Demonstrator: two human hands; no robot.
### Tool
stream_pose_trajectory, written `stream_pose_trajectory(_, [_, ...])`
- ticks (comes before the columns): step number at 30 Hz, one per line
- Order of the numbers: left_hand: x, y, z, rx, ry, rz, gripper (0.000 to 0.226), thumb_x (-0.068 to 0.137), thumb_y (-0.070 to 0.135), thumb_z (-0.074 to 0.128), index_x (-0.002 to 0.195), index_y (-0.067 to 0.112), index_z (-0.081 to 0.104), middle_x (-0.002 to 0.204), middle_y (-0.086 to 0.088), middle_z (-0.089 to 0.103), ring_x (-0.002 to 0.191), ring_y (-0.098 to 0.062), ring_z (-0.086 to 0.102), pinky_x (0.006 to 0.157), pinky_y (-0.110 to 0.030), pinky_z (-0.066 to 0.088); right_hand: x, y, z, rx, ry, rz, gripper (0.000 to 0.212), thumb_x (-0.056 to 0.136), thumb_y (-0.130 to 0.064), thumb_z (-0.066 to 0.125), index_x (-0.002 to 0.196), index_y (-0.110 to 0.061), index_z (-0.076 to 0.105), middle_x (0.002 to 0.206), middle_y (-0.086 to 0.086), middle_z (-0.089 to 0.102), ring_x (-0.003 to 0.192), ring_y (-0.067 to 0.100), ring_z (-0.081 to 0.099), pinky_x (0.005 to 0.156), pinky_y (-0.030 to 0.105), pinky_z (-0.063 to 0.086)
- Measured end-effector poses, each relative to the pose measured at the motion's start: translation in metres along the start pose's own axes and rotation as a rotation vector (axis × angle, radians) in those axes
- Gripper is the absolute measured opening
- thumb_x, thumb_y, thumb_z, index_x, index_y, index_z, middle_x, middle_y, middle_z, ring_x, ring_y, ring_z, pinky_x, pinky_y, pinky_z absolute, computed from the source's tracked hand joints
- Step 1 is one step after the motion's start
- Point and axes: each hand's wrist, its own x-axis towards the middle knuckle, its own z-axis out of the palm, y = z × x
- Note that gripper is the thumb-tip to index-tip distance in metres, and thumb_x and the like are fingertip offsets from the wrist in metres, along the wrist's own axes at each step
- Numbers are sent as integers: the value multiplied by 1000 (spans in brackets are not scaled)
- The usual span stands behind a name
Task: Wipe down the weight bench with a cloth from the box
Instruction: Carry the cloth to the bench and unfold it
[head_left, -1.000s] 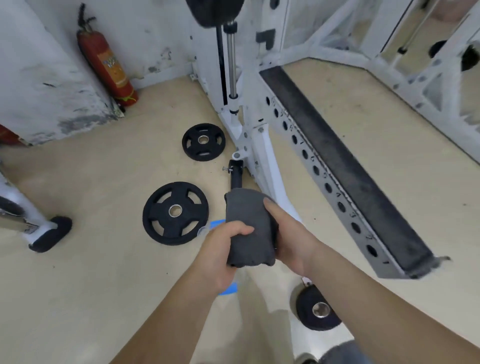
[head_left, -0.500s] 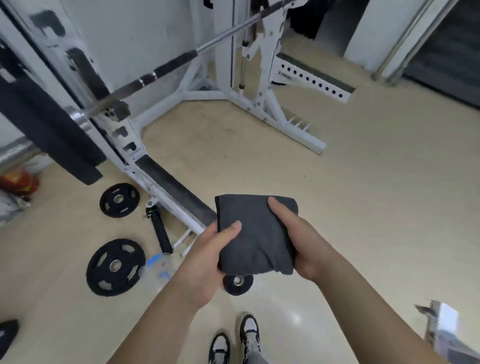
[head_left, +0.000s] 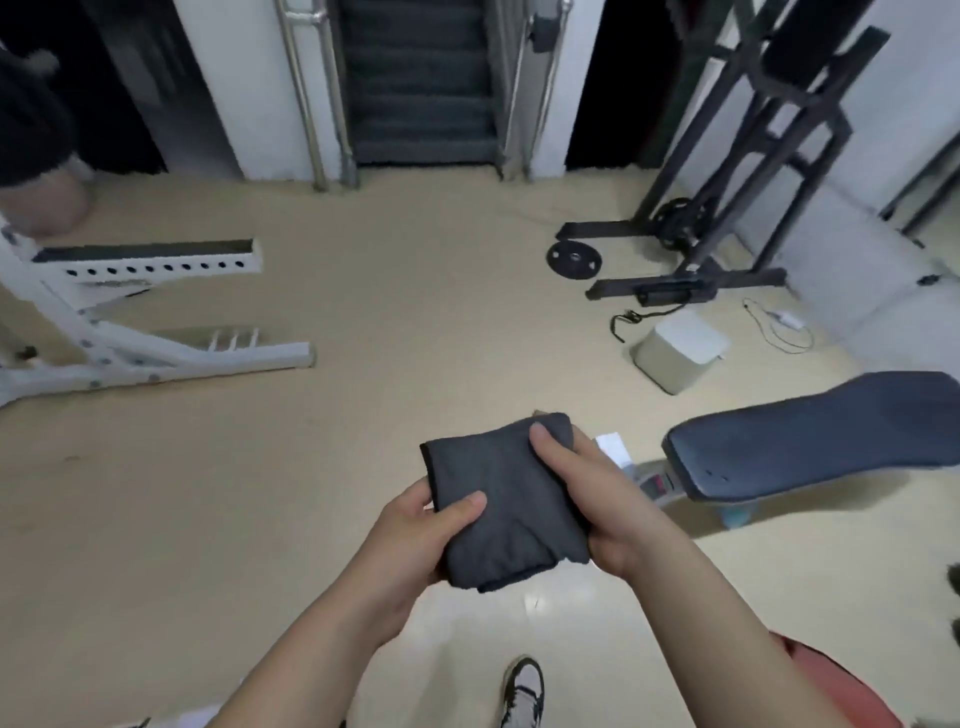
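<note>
Between the hands: folded grey cloth (head_left: 506, 499), gripped at both sides by left hand (head_left: 415, 540) and right hand (head_left: 597, 499), thumbs curled on top. Fetching judged done. Weight bench (head_left: 810, 431), to the right and well apart, judged not yet wiped.

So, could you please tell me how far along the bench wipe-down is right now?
Done: the folded dark grey cloth is already fetched. In hand: the left hand and right hand both grip it in front of the body, above the floor. Left: all the wiping; the weight bench pad sits off to the right, apart from the cloth, with nothing touching it.
</note>
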Motion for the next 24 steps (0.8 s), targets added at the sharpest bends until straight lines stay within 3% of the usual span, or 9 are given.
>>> stream_pose_trajectory(5, [93, 38, 115, 62, -89, -12, 36, 92, 7, 72, 124, 23, 68, 110, -3, 79, 99, -24, 77, 90, -51, 61, 36, -51, -125, 106, 117, -30, 31, 98, -32, 69, 126, -19, 66, 123, 8, 76, 112, 27, 74, 98, 52, 58])
stream_pose_trajectory(8, [137, 62, 160, 68, -214, -37, 41, 90, 3, 71, 126, 21, 68, 121, -5, 76, 112, -26, 73, 102, -55, 54, 62, -84, -180, 202, 101, -80, 36, 99, -28, 68, 131, -14, 63, 130, 13, 72, 121, 31, 69, 106, 55, 52])
stream_pose_trajectory(12, [199, 94, 192, -15, -403, -129, 44, 95, 20, 70, 138, 18, 60, 135, -10, 69, 126, -31, 64, 115, -59, 40, 115, -119, -215, 370, 10, -137, 49, 94, -17, 71, 141, -20, 56, 138, 14, 67, 128, 31, 64, 109, 51, 48])
stream_pose_trajectory(17, [306, 148, 210, 14, -387, -227, 41, 99, 30, 64, 138, 18, 60, 131, -8, 72, 122, -28, 68, 112, -54, 45, 207, -171, -231, 401, 19, -129, 62, 90, -12, 75, 144, -29, 51, 137, 8, 69, 125, 29, 67, 104, 45, 52])
stream_pose_trajectory(22, [424, 219, 243, 201, -365, -145, 38, 95, 37, 69, 129, 21, 66, 118, 0, 78, 111, -22, 74, 106, -49, 52, 299, -226, -261, 404, 345, -90, 58, 90, -18, 78, 143, -20, 53, 121, 9, 76, 109, 28, 75, 98, 49, 58])
stream_pose_trajectory(24, [460, 244, 266, 275, -397, -125, 36, 94, 38, 70, 127, 23, 67, 116, 1, 78, 109, -22, 74, 104, -50, 53, 322, -244, -274, 396, 537, -68, 56, 91, -19, 77, 141, -20, 52, 115, 5, 76, 102, 21, 75, 91, 43, 60])
